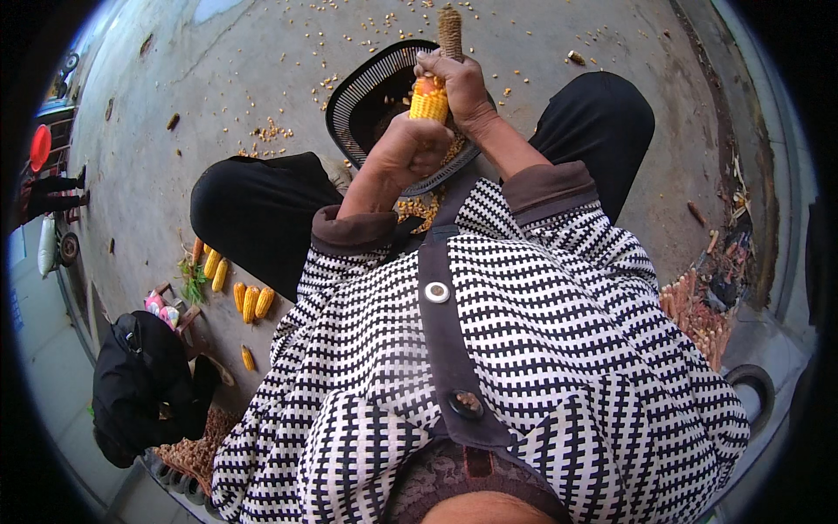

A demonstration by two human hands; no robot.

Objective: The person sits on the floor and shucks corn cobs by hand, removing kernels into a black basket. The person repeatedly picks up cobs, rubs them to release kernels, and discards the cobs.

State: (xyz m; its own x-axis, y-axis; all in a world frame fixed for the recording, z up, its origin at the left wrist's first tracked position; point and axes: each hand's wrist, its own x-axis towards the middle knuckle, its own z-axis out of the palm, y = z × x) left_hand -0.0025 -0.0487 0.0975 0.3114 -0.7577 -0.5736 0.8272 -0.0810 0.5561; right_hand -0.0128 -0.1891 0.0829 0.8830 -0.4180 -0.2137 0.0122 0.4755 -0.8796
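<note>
My left hand (pixel 416 147) grips the lower end of a yellow corn cob (pixel 429 101), which stands tilted upward with rows of kernels on its near side. Just above it, my right hand (pixel 461 85) is closed around a brown, ridged piece that looks like a bare cob (pixel 450 33), its end sticking out past the fist. The two pieces meet between my fists; the exact contact is hidden by my fingers. Beneath both hands sits a black slotted plastic basket (pixel 344 108) between my knees, with some kernels inside. Loose kernels (pixel 419 208) lie at its near side.
Several yellow cobs (pixel 250 303) lie on the concrete floor (pixel 275 78) to my left, near a person in black (pixel 154 380) and a heap of bare cobs (pixel 196 452). Another cob heap (pixel 697 314) is at right, beside a tyre (pixel 753 386). Kernels are scattered beyond the basket.
</note>
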